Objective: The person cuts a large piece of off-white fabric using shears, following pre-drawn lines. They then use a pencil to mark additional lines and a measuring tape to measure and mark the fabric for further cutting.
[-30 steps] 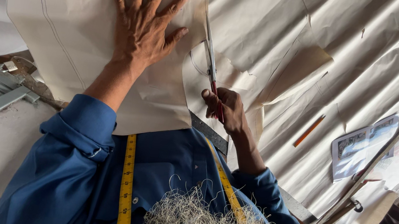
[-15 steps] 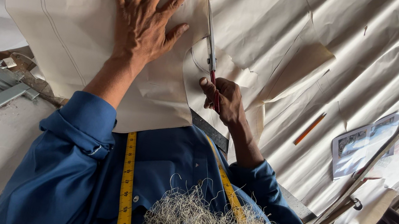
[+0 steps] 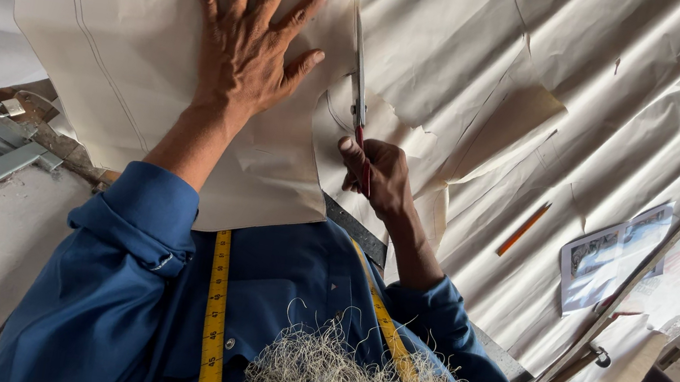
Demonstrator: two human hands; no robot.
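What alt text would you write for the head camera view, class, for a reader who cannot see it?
A person's left hand presses flat on a beige paper sheet while the right hand cuts along its edge with red-handled scissors. A yellow tape measure hangs around the neck; an orange pencil lies nearby.

Pattern sheet (image 3: 153, 52), upper left of frame: matt cream paper, smooth, lightly creased, faint drawn lines. Larger sheet (image 3: 555, 98), upper right: same matt paper, folded in long ridges. Scissors (image 3: 358, 103), centre: bright metal blades, glossy red handle. Pencil (image 3: 523, 229), right of centre: orange, painted finish. Tape measure (image 3: 214, 326), lower centre: yellow, pliable, slight sheen. Shirt (image 3: 104, 299), bottom: blue woven cloth, matt
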